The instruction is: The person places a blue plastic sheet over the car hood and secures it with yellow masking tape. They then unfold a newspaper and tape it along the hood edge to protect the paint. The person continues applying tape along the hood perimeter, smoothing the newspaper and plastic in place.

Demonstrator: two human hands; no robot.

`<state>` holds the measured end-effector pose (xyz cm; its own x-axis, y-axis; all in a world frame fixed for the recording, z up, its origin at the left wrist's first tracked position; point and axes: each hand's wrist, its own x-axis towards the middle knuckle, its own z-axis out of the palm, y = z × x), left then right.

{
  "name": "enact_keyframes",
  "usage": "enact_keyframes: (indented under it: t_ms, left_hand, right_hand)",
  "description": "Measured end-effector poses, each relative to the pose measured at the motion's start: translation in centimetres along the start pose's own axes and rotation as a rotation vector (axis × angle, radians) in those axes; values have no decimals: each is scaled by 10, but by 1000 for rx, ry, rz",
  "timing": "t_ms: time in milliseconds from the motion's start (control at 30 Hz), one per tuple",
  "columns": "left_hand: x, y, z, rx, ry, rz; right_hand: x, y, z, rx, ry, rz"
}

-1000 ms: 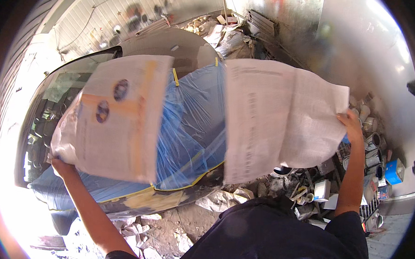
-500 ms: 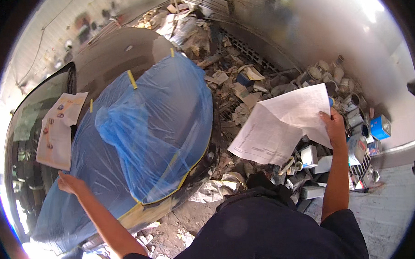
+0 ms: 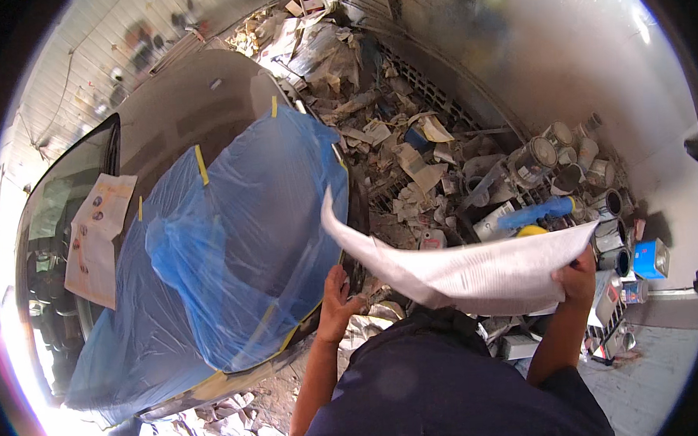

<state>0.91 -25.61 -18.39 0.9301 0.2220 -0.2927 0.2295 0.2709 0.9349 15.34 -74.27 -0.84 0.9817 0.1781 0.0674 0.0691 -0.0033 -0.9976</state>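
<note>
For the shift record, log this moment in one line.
left hand: open, near blue masking film | right hand: gripping newspaper sheet | second sheet: on car glass

I see translucent blue masking film [image 3: 263,214], yellow tape strips [image 3: 201,164], white newspaper [image 3: 464,277] rowed with grey print, a bright-blue tin [image 3: 648,259].

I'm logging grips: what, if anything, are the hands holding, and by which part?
The right hand holds the paper by its right end; the left hand looks empty.
</note>
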Motion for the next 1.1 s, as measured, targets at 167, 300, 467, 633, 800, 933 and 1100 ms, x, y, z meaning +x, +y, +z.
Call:
enact_keyframes:
  t_ms: [167, 300, 467, 633, 800, 933, 1100]
  left_hand:
    - [85, 14, 19, -517, 20, -16]
    - [122, 35, 19, -144, -300, 288]
    - [133, 90, 17, -135, -11, 226]
    - [164, 151, 1, -82, 47, 214]
    - [227, 198, -29, 121, 18, 318]
    - [277, 225, -35, 279, 9, 473]
    - [327, 269, -45, 225, 177, 375]
  right_hand:
    - [48, -8, -44, 225, -271, -120]
    - [44, 15, -86, -10, -61, -99]
    - [41, 9, -97, -135, 277, 135]
    - [101, 12, -79, -95, 335, 170]
    - [195, 27, -65, -250, 266, -60]
    - [298, 54, -42, -21, 123, -180]
    - [451, 54, 26, -29, -100, -156]
